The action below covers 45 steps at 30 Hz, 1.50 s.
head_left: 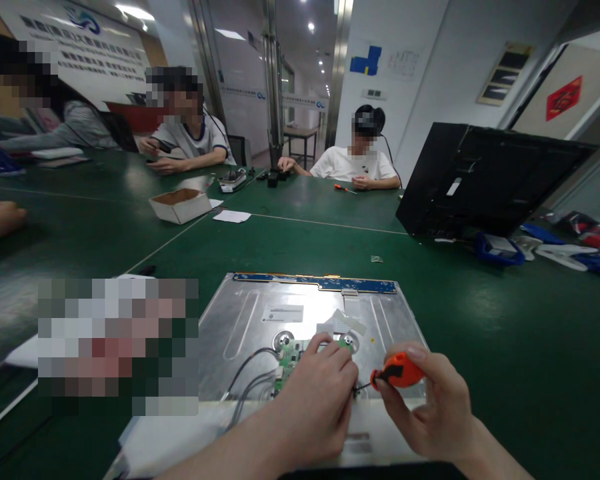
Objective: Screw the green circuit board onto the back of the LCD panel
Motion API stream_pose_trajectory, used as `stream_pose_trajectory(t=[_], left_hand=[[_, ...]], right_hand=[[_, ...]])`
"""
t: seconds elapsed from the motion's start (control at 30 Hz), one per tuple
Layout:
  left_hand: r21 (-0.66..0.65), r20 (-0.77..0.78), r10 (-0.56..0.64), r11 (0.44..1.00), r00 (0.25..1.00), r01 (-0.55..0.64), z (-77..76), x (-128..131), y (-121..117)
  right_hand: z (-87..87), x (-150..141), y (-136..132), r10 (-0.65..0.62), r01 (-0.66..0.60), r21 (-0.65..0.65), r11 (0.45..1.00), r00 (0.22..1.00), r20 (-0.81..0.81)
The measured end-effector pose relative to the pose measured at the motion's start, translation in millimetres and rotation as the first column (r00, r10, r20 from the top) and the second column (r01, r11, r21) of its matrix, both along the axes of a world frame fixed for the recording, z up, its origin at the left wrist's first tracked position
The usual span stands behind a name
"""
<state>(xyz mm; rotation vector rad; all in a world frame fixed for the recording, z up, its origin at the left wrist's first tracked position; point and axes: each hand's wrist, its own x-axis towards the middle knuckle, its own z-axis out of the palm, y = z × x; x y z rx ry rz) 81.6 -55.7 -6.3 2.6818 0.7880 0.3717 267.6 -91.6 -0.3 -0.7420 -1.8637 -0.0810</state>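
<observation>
An orange and black screwdriver (403,371) is gripped in my right hand (443,403), its thin shaft pointing left toward the fingers of my other hand. My left hand (320,383) rests over a green circuit board (289,353) with its fingers curled; whatever they pinch is hidden. The board sits on the silver metal back of a display panel (245,310), which lies flat in front of me. Grey and black cables (247,383) run from the board's left side. A narrow blue circuit strip (290,281) lines the panel's far edge.
A large black screen housing (490,180) stands tilted at the right. An open white box (180,204) and a paper slip (233,216) lie farther back on the green table (300,243). Several people sit around it; another screwdriver (344,189) lies near one person.
</observation>
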Motion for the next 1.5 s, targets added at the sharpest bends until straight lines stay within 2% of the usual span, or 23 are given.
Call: stream_pose_trajectory(t=[0.2, 0.53, 0.93, 1.27, 1.5], left_hand=[[0.005, -0.006, 0.002, 1.0, 1.0, -0.002, -1.1, 0, 0], [0.005, -0.005, 0.005, 1.0, 1.0, -0.005, -0.3, 0, 0], [0.011, -0.011, 0.003, 1.0, 1.0, -0.003, -1.1, 0, 0], [0.008, -0.031, 0.002, 1.0, 1.0, -0.001, -0.1, 1, 1], [0.002, -0.015, 0.007, 1.0, 1.0, -0.007, -1.8, 0, -1]], right_hand=[[3.3, -1, 0, 0.025, -0.024, -0.024, 0.999, 1.0, 0.015], [-6.3, 5, -4, -0.027, 0.027, 0.002, 1.0, 0.999, 0.04], [5.5, -1, 1, 0.002, -0.001, -0.013, 1.0, 0.999, 0.036], [0.0, 1, -1, -0.015, 0.015, -0.009, 1.0, 1.0, 0.027], [3.9, 0, 0, -0.027, 0.027, 0.004, 1.0, 0.999, 0.029]])
